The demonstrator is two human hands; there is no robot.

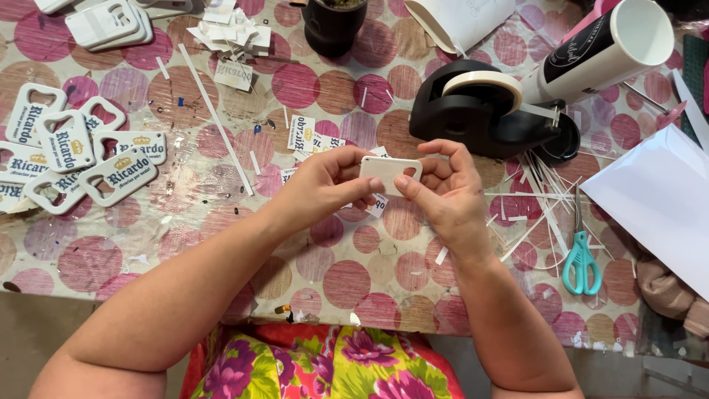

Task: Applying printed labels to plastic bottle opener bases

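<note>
**A:** Hands first: left hand (325, 185) and right hand (443, 193) are both pinched on the same small white opener blank (390, 173), held up over the spotted tablecloth (347, 284) about the middle of the table. Neither hand is loose; fingers and thumbs are closed on the piece from either end.

**B:** Which way is it lying?

**A:** Long axis runs 9 to 3, left hand on the 9 o'clock end, right hand on the 3 o'clock end where the cut-out hole shows. Plain side faces up as far as I can see. Both hands are equally near it, since both are touching it.

**B:** And the other stuff?

**A:** Little printed stickers (301, 133) lie on the cloth at about 11 o'clock of the hands, closer to the left one. Finished labelled openers (122, 174) sit well off at 9 o'clock. Black tape dispenser (480, 107) is at 1 o'clock, teal scissors (581, 264) at 4 o'clock, nearer the right hand. Paper trimmings are scattered about.
</note>
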